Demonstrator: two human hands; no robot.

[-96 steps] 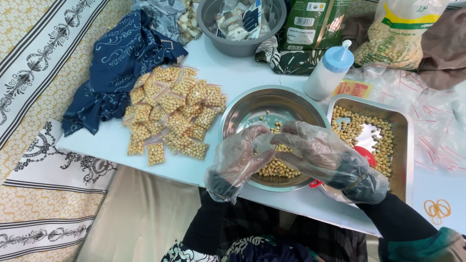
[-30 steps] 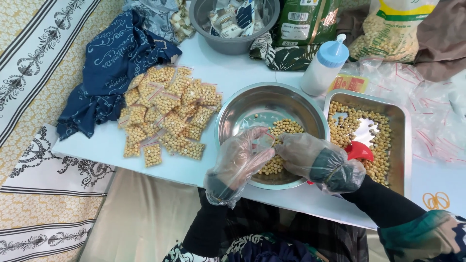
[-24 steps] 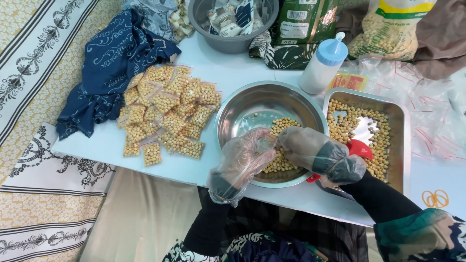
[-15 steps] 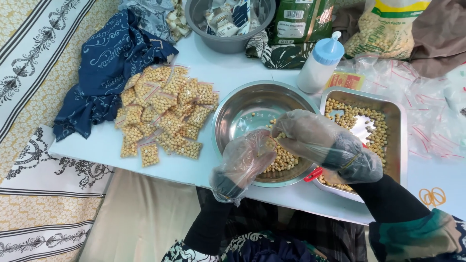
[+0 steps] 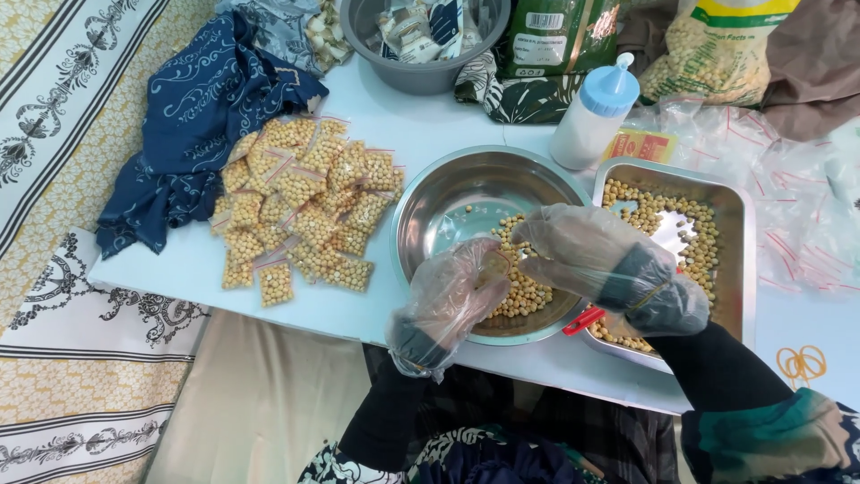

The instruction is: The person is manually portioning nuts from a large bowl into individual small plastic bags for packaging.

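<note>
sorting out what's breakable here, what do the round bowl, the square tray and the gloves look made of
Round bowl: looks like polished steel, with mirror-like glare inside. Square tray: likely the same metal, with a bright reflective rim. Gloves on the left hand and right hand: thin clear plastic film, loose and wrinkled, dark sleeves showing through.

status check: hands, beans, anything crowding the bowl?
Left hand and right hand, both gloved, meet over steel bowl; grip unclear. Yellow beans inside. Tray abuts bowl; packet pile left.
</note>
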